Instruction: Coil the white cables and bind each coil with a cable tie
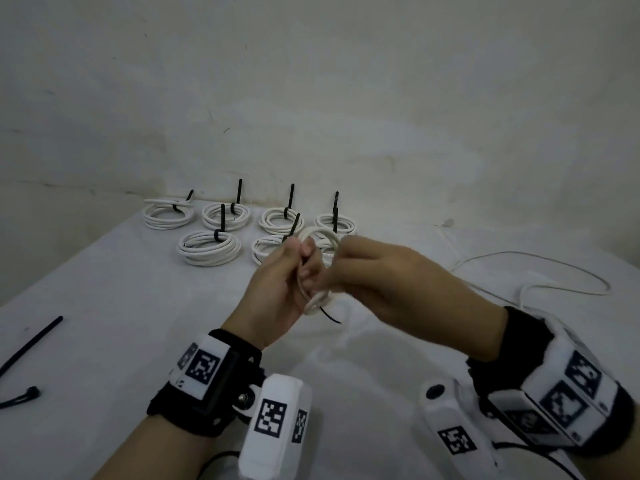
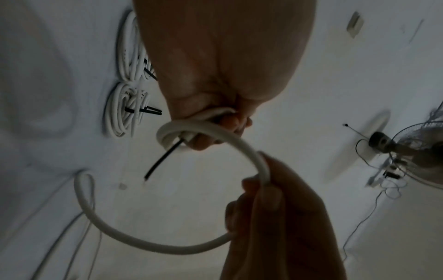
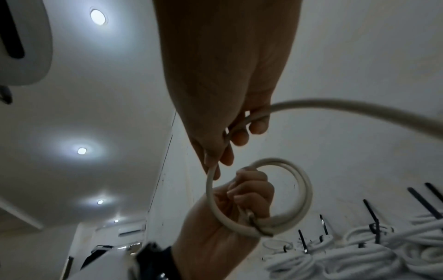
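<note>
A white cable is being held above the table, partly looped. The left hand is gripping the loops; the right hand is pinching the loose strand. Tied coils are sitting behind.

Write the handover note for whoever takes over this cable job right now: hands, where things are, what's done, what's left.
Left hand: grips the started coil of white cable, a couple of loops, with a dark wire end sticking out.
Right hand: fingers curled round the same cable, feeding the next loop.
Loose remainder of the cable trails on the white table to the right.
Done: at least seven tied coils in rows at the far edge.
Left: finish winding this cable, then bind it. Spare black cable ties lie at the near left.
</note>
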A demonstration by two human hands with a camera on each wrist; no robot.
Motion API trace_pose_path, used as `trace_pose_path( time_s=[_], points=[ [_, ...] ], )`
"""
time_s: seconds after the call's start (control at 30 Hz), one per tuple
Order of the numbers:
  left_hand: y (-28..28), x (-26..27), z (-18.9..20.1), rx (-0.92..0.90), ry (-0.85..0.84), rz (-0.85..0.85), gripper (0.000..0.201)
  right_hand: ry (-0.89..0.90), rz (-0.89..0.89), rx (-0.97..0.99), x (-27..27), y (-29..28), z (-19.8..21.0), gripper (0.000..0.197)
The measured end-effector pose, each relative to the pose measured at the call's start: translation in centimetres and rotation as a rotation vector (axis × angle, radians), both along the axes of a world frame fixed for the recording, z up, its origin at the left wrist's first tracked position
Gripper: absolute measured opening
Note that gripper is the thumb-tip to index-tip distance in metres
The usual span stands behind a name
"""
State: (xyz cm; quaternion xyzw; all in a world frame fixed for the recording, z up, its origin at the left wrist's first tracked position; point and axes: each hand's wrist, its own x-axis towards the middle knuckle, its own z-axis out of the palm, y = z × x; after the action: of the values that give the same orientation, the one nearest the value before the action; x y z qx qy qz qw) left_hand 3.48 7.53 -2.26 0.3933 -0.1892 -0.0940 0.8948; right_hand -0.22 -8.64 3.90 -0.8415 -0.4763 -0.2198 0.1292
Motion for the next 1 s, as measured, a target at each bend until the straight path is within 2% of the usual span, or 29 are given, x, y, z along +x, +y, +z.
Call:
trace_pose_path(
  time_s=[0.13, 0.27, 0.37, 0.47, 0.67, 0.83, 0.9, 1.0],
  points=[
    [-0.4, -0.9, -0.1, 0.111, -0.039, -0.078, 0.031, 0.011, -0.116, 0.113, 1.2, 0.3, 0.7, 0.013],
    [-0.1, -0.8, -0.1, 0.039, -0.035, -0.229, 0.034, 0.039, -0.195, 0.235, 2.6, -0.1, 0.6, 0.028],
    [-0.2, -0.7, -0.3, 0.001, 0.034, -0.243, 0.042, 0.074, -0.238, 0.306, 3.6, -0.4, 0.2, 0.018],
    [-0.5, -1.0, -0.2, -0.013, 0.08, -0.264, 0.047, 0.119, -0.261, 0.352, 4.2, -0.4, -0.1, 0.024],
    [-0.7, -1.2, 0.4, -0.004, 0.151, -0.18, 0.041, 0.16, -0.279, 0.438, 4.3, 0.2, -0.4, 0.029],
    [0.5, -0.5, 0.9, -0.203, 0.17, -0.072, 0.041, 0.458, -0.249, 0.555, 4.8, -2.5, -1.3, 0.008],
    [1.3, 0.1, 1.0, -0.259, 0.166, -0.035, 0.043, 0.555, -0.239, 0.558, 4.9, -4.3, -2.2, 0.014],
    [2.0, 0.5, 1.1, -0.306, 0.164, -0.002, 0.044, 0.599, -0.295, 0.451, 4.5, -6.2, -3.2, 0.018]
  ],
)
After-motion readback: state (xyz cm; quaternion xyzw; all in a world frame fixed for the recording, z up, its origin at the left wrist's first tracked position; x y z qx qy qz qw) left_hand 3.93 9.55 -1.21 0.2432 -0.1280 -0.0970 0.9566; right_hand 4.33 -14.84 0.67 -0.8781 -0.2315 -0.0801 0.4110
